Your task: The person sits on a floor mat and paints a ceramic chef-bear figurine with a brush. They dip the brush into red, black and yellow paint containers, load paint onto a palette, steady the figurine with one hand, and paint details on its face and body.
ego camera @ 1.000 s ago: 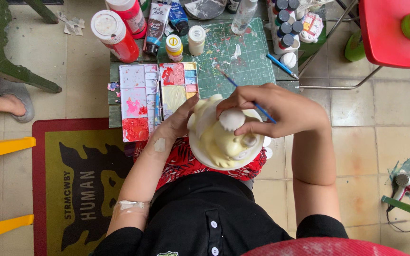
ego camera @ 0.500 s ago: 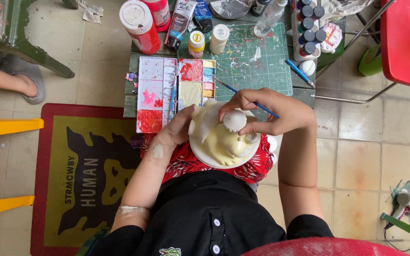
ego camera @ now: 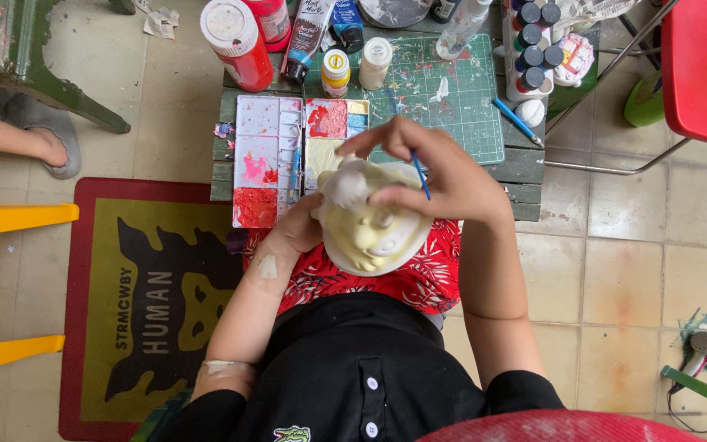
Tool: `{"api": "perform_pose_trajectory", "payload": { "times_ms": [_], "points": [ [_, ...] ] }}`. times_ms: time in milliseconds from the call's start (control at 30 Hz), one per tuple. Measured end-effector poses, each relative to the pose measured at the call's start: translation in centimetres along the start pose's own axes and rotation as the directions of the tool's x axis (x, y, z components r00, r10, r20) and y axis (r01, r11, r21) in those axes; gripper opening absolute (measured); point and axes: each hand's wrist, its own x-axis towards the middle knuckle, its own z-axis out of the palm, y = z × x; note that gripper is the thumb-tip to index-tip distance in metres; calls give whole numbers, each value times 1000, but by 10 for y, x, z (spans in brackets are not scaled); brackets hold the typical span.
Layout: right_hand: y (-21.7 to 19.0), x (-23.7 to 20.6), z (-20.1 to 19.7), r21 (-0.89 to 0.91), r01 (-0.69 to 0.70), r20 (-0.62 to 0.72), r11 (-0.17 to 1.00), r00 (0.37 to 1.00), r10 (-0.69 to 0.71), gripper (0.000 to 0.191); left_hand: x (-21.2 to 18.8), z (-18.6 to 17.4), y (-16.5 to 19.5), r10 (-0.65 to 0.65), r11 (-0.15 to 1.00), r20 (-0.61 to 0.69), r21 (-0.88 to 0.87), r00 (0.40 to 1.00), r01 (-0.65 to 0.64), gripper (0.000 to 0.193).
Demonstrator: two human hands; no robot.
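Seated person painting a plaster figure (ego camera: 374, 225), viewed from above: the figure rests over the lap, at the near edge of the low table (ego camera: 525, 168), and appears mostly coated in pale yellow, while its rounded knob at the top remains white, so the coat seems well advanced but unfinished; no second colour is visible on it. The left hand (ego camera: 300, 225) cups the figure's side, fingers curled closed against it to steady it. The right hand (ego camera: 439, 176) arches over the top, its fingers pinched shut on a thin blue paintbrush (ego camera: 417, 173) whose tip points toward the table; whether the bristles touch the figure cannot be told. On the table lie two paint palettes (ego camera: 267, 160) with red, pink, yellow and blue wells, a green cutting mat (ego camera: 452, 94) flecked with paint, a large red paint jar (ego camera: 235, 41), small bottles (ego camera: 335, 72), paint tubes, a rack of dark-capped bottles (ego camera: 529, 49) and a second blue brush (ego camera: 519, 121). The floor is beige tile (ego camera: 623, 278) with a red-bordered yellow rug (ego camera: 137, 303); a red chair (ego camera: 705, 65), a yellow stool (ego camera: 6, 286) and another person's foot in a grey slipper (ego camera: 47, 139) surround the workplace
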Motion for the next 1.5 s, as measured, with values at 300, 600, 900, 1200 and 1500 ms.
{"api": "perform_pose_trajectory", "payload": {
  "times_ms": [300, 600, 900, 1200, 1500],
  "points": [
    [71, -112, 27, 266, 336, -883, 904, 462, 88, 54, -52, -2, 37, 472, 880, -197, 163, 859, -446, 73],
    [149, -124, 101, 90, -144, -746, 985, 645, 163, 24, -90, -27, 54, 662, 738, -267, 71, 700, -671, 75],
    [141, -117, 115, -29, -375, -658, 927, 705, 264, 20, -80, -23, 48, 646, 753, -243, 49, 724, -656, 73],
    [130, -128, 107, -68, -417, -663, 906, 698, 272, 17, -62, -16, 40, 573, 814, -281, 82, 770, -576, 57],
    [127, -134, 102, 2, -376, -623, 927, 724, 295, 14, -63, -19, 37, 613, 788, -306, 169, 729, -592, 55]
  ]
}}
